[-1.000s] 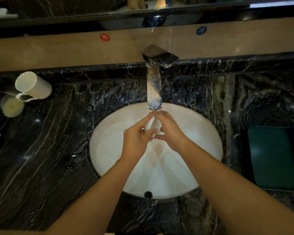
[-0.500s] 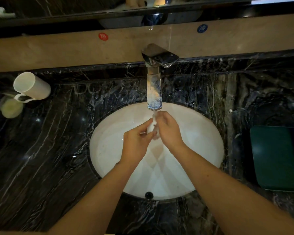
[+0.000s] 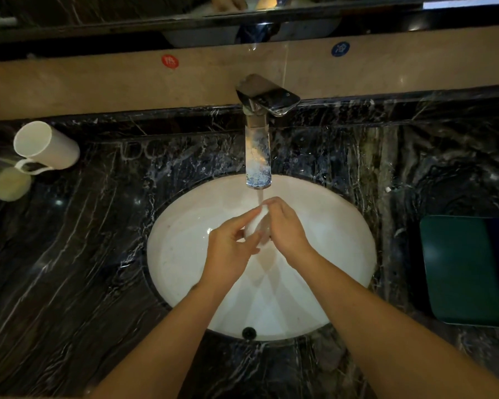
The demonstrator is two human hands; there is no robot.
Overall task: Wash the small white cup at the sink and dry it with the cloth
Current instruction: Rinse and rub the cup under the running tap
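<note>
The small white cup is held between both hands over the white oval sink, under the water running from the chrome faucet. My left hand grips the cup from the left and below. My right hand curls round its right side and hides most of it. The green cloth lies flat on the counter at the right.
A taller white mug lies tipped on the black marble counter at the far left, beside a pale round lid. A beige wall ledge with red and blue dots runs behind the faucet.
Both hands keep working the cup under the stream; the cup has turned and sits a little lower in my grip. The view has shifted slightly.
</note>
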